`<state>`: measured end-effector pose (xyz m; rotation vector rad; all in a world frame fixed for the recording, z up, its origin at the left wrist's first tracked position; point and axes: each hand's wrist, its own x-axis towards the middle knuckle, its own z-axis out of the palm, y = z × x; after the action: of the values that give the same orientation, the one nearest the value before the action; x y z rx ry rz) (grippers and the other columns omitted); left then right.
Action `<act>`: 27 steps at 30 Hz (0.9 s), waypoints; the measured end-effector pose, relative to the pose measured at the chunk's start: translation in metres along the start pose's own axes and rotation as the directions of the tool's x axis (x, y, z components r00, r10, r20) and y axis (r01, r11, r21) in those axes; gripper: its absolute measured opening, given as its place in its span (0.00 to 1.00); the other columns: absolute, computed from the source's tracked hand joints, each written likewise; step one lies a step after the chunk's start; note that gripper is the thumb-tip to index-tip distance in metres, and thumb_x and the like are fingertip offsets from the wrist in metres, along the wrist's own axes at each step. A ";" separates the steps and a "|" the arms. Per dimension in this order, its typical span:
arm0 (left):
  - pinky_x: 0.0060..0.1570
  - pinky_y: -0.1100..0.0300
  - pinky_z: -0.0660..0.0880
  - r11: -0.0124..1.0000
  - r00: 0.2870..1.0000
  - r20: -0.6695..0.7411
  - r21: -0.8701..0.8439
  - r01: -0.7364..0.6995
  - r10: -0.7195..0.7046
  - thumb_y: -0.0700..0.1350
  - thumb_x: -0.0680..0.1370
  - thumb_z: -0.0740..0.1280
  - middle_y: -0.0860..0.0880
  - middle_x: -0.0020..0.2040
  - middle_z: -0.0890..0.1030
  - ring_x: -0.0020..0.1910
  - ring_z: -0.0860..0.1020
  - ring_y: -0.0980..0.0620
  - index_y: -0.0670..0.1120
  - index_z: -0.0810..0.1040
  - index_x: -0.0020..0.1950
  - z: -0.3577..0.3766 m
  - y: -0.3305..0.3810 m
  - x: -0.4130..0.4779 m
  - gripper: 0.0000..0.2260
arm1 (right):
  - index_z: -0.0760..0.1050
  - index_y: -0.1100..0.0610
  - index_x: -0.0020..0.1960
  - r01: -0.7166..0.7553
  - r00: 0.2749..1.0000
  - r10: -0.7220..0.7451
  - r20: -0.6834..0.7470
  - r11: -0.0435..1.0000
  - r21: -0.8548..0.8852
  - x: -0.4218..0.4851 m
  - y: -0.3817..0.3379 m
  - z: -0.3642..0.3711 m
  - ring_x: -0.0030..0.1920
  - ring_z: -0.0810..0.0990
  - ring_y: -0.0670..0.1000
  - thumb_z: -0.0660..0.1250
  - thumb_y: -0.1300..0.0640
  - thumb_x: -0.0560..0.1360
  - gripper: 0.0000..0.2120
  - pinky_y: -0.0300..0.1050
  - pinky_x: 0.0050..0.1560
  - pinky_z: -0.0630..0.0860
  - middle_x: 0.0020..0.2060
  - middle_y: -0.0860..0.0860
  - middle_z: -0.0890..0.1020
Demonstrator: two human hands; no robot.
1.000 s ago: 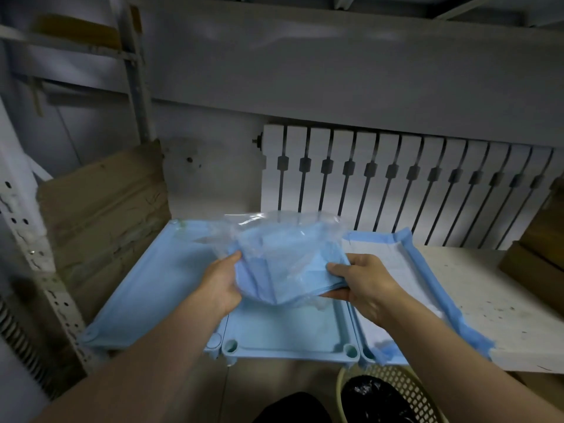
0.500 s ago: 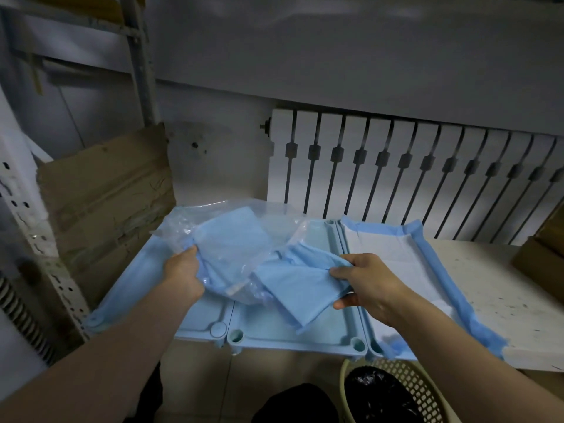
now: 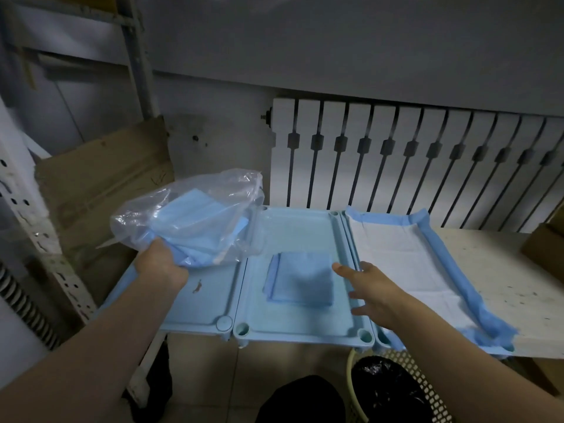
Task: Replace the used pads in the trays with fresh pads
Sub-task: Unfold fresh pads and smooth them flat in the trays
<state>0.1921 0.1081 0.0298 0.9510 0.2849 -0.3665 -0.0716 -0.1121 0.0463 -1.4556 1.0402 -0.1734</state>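
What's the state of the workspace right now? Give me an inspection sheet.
Surface: white bench top, speckled with dark marks.
Job's things: left tray bare, small reddish mark; middle tray holds one folded pad; unfolded pad spread on its right, blue edges turned up; plastic bag holds more folded blue pads.
Clutter: cardboard box at the right edge; cardboard sheet leaning at the left.
Hands: left hand grips the bag above the left tray; right hand open, fingers spread over the middle tray's right rim, holding nothing.
Cables: nothing seen.
Surroundings: radiator behind; perforated metal upright at the left; basket with black liner on the floor.
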 end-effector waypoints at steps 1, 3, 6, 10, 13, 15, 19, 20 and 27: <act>0.53 0.62 0.68 0.999 0.998 0.053 -0.023 0.036 -0.035 0.49 0.84 0.51 0.50 0.73 0.68 0.71 0.67 0.50 0.47 0.63 0.75 0.004 -0.001 -0.005 0.20 | 0.49 0.53 0.79 0.007 1.000 -0.007 0.005 1.000 0.006 0.001 0.002 -0.002 0.69 0.68 0.62 0.71 0.41 0.72 0.46 0.62 0.65 0.70 0.75 0.56 0.61; 0.54 0.66 0.65 0.996 0.980 0.181 -0.010 0.085 -0.082 0.49 0.85 0.48 0.51 0.72 0.67 0.73 0.64 0.51 0.47 0.61 0.76 0.015 -0.010 -0.024 0.20 | 0.53 0.54 0.78 0.015 0.997 -0.021 0.070 0.996 0.086 -0.001 0.002 -0.004 0.67 0.71 0.61 0.74 0.34 0.64 0.53 0.62 0.66 0.71 0.73 0.58 0.64; 0.62 0.56 0.68 0.993 0.954 0.280 -0.020 0.114 -0.104 0.47 0.84 0.52 0.49 0.65 0.74 0.67 0.71 0.49 0.46 0.69 0.70 0.040 -0.039 -0.055 0.16 | 0.59 0.52 0.75 -0.005 0.974 -0.036 0.222 0.983 0.181 -0.015 -0.006 0.002 0.63 0.74 0.62 0.77 0.31 0.55 0.56 0.65 0.59 0.75 0.70 0.59 0.68; 0.66 0.48 0.68 0.981 0.866 0.467 0.027 0.191 -0.182 0.48 0.84 0.52 0.41 0.63 0.78 0.61 0.76 0.44 0.43 0.74 0.64 0.082 -0.087 -0.090 0.16 | 0.74 0.57 0.66 -0.054 0.926 -0.104 0.363 0.914 0.402 -0.029 -0.013 0.010 0.56 0.81 0.64 0.76 0.39 0.64 0.37 0.66 0.50 0.79 0.59 0.60 0.79; 0.60 0.49 0.74 0.966 0.831 0.495 0.165 0.199 -0.255 0.47 0.83 0.57 0.42 0.65 0.77 0.63 0.76 0.43 0.41 0.72 0.69 0.108 -0.113 -0.107 0.17 | 0.75 0.64 0.61 0.017 0.958 -0.175 0.226 0.825 0.564 -0.032 -0.010 -0.004 0.51 0.82 0.68 0.71 0.59 0.74 0.17 0.57 0.40 0.83 0.52 0.63 0.83; 0.56 0.48 0.77 0.932 0.798 0.501 0.302 0.201 -0.335 0.48 0.81 0.61 0.42 0.64 0.78 0.62 0.77 0.41 0.43 0.73 0.68 0.122 -0.128 -0.118 0.17 | 0.73 0.70 0.57 0.103 0.984 -0.173 0.043 0.748 0.656 -0.030 -0.003 -0.025 0.45 0.82 0.68 0.66 0.71 0.74 0.12 0.53 0.33 0.83 0.48 0.65 0.81; 0.62 0.45 0.73 0.855 0.757 0.482 0.481 0.192 -0.441 0.51 0.80 0.64 0.44 0.62 0.77 0.58 0.78 0.43 0.48 0.74 0.64 0.141 -0.156 -0.142 0.15 | 0.67 0.70 0.63 0.250 0.966 -0.109 -0.234 0.627 0.738 -0.019 0.016 -0.075 0.37 0.81 0.63 0.62 0.77 0.73 0.19 0.50 0.30 0.81 0.49 0.66 0.78; 0.61 0.45 0.74 0.847 0.754 0.474 0.491 0.201 -0.454 0.51 0.80 0.64 0.44 0.63 0.76 0.57 0.78 0.44 0.48 0.72 0.66 0.144 -0.163 -0.144 0.16 | 0.66 0.70 0.64 0.278 0.955 -0.079 -0.287 0.585 0.762 -0.012 0.023 -0.089 0.38 0.80 0.64 0.61 0.77 0.73 0.20 0.50 0.30 0.81 0.51 0.66 0.77; 0.46 0.52 0.77 0.801 0.760 0.415 0.555 0.224 -0.500 0.46 0.81 0.62 0.44 0.60 0.78 0.49 0.80 0.46 0.44 0.73 0.64 0.167 -0.206 -0.145 0.13 | 0.71 0.67 0.60 0.425 0.851 0.169 -0.497 0.333 0.842 0.025 0.066 -0.187 0.42 0.80 0.62 0.66 0.74 0.73 0.17 0.49 0.35 0.82 0.58 0.65 0.77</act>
<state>-0.0139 -0.1130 0.0272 1.2251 -0.1645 -1.1079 -0.2120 -0.2517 0.0178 -0.3373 0.9210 -1.1786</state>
